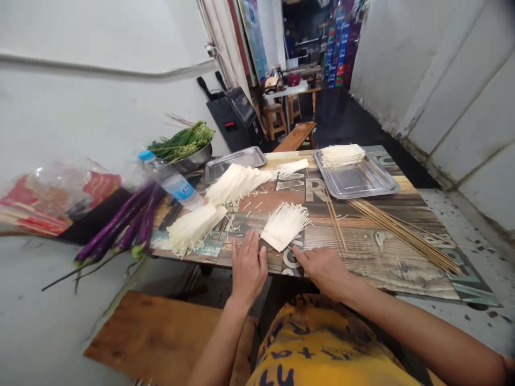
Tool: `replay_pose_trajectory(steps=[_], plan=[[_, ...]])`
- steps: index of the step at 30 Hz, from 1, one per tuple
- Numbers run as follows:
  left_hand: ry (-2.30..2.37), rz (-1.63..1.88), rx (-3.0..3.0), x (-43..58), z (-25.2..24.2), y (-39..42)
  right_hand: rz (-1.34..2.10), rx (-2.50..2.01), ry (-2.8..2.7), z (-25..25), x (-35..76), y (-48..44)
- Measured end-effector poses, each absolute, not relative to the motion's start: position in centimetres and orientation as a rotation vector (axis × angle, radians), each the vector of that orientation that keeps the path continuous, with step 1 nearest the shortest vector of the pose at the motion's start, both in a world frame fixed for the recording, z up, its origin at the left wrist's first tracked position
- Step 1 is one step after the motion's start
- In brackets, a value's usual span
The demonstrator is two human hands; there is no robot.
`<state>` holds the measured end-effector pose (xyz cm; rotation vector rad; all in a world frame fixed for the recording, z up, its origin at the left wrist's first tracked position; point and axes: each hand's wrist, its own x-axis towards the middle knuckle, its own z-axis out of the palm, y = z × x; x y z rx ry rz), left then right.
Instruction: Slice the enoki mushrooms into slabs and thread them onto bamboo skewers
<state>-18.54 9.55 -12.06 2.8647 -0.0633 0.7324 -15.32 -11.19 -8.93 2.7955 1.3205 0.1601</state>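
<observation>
A flat, fanned bunch of enoki mushrooms (285,225) lies near the table's front edge. My left hand (248,262) rests on the table just left of its cut base, fingers extended and holding nothing. Close to the right of that base is my right hand (322,268), its fingers closed around the end of a thin skewer that reaches toward the bunch. More enoki lies in a large pile (235,185) behind and in another bunch (195,228) to the left. Loose bamboo skewers (406,233) lie on the right.
A metal tray (362,179) holding enoki stands at the back right; another tray (235,162) is behind the pile. At left are a water bottle (177,185), purple eggplants (116,222), a knife (171,215) and a bowl (197,159) of greens. A wooden bench (161,338) stands below.
</observation>
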Motion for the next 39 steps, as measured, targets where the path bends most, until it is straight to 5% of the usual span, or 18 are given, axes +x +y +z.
replay_pose_trajectory(steps=[19,39], plan=[[-0.309,0.527,2.960,-18.3,-11.6,9.4,-0.037,2.677,1.358,-6.9,-14.9,-11.1],[-0.460,0.736,2.705,-17.5,-13.2,11.4,0.107,2.934,1.203,-6.5,-14.8,-11.1]])
